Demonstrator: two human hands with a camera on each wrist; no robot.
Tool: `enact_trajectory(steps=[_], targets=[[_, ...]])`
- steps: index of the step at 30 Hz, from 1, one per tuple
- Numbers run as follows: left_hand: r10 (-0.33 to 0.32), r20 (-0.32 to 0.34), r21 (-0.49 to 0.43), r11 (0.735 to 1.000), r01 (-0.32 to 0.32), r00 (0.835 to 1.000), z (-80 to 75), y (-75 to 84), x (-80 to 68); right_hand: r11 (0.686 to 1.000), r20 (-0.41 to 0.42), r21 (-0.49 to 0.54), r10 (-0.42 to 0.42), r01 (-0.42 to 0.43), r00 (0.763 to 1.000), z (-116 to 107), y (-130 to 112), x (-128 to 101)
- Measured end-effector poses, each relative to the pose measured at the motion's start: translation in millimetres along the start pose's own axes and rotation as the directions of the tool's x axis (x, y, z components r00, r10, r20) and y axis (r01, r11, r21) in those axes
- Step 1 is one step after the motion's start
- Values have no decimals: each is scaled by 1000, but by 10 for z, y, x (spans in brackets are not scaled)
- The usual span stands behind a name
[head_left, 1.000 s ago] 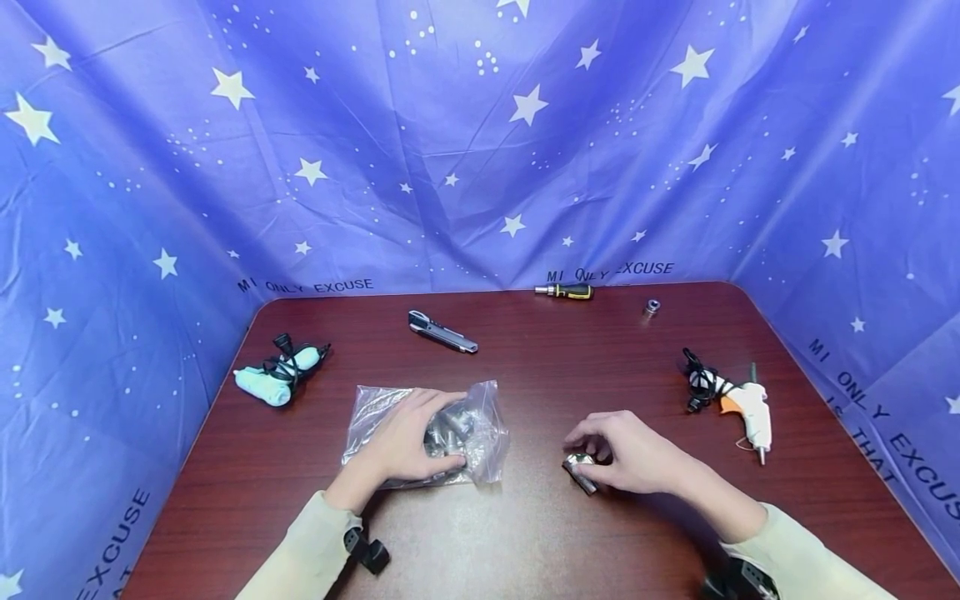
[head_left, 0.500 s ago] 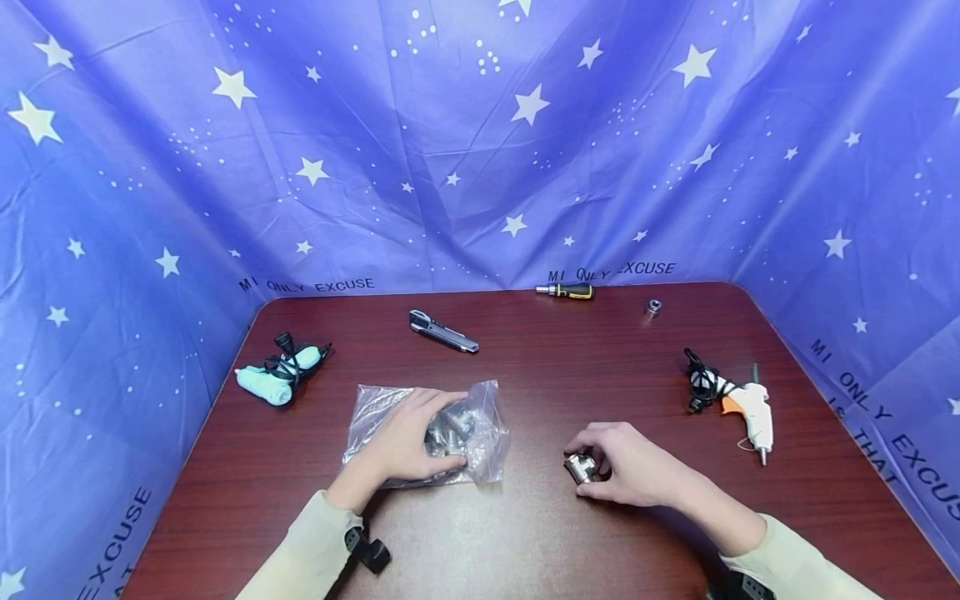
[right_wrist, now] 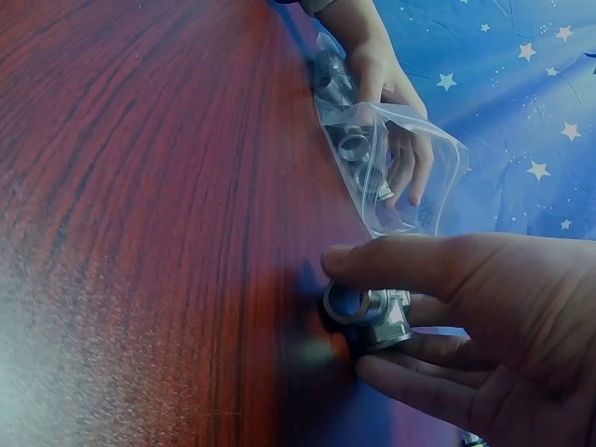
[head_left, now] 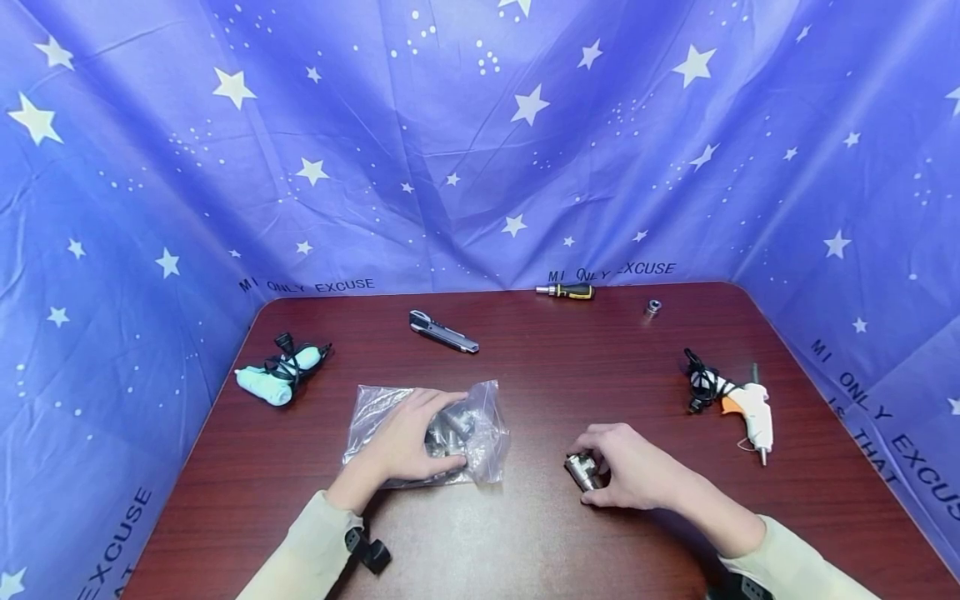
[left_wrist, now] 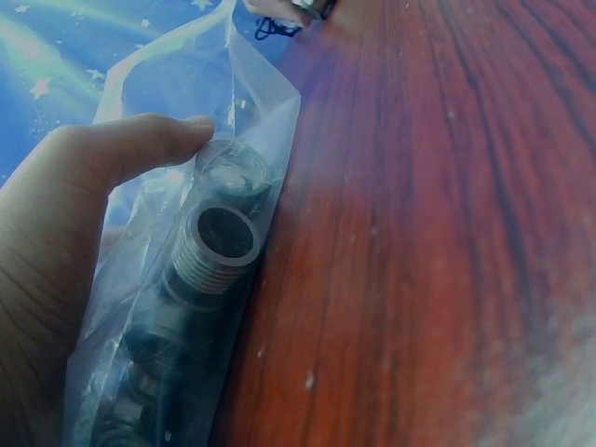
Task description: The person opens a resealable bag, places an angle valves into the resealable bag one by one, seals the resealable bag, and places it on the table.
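right hand (head_left: 637, 473), fingers curled, grips a silver threaded metal pipe fitting (head_left: 582, 470) against the dark red wooden desk (head_left: 540, 367) near its front edge. left hand (head_left: 405, 442) lies palm-down, fingers relaxed, on a clear plastic bag of metal fittings (head_left: 480, 433), thumb alongside.

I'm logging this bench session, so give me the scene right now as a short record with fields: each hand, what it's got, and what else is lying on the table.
left hand: left hand rests on the clear plastic bag of metal fittings
right hand: right hand grips a metal pipe fitting against the table
far edge: utility knife, screwdriver, small metal socket
left side: mint-green tool with black cord
right side: white glue gun
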State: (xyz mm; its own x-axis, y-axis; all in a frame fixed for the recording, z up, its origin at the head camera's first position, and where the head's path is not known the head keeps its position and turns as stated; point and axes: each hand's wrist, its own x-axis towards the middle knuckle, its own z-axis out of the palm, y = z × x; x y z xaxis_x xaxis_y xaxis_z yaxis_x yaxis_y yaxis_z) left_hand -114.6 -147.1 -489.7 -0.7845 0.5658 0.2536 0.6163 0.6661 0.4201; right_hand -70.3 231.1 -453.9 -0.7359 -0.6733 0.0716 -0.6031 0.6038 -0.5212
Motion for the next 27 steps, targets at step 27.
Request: enact_trajectory(steps=[27], targets=[[1,1,-6,1000,-1,1000,4,-5,-2,998,-101,66,-14,21,995,10,-118,699]])
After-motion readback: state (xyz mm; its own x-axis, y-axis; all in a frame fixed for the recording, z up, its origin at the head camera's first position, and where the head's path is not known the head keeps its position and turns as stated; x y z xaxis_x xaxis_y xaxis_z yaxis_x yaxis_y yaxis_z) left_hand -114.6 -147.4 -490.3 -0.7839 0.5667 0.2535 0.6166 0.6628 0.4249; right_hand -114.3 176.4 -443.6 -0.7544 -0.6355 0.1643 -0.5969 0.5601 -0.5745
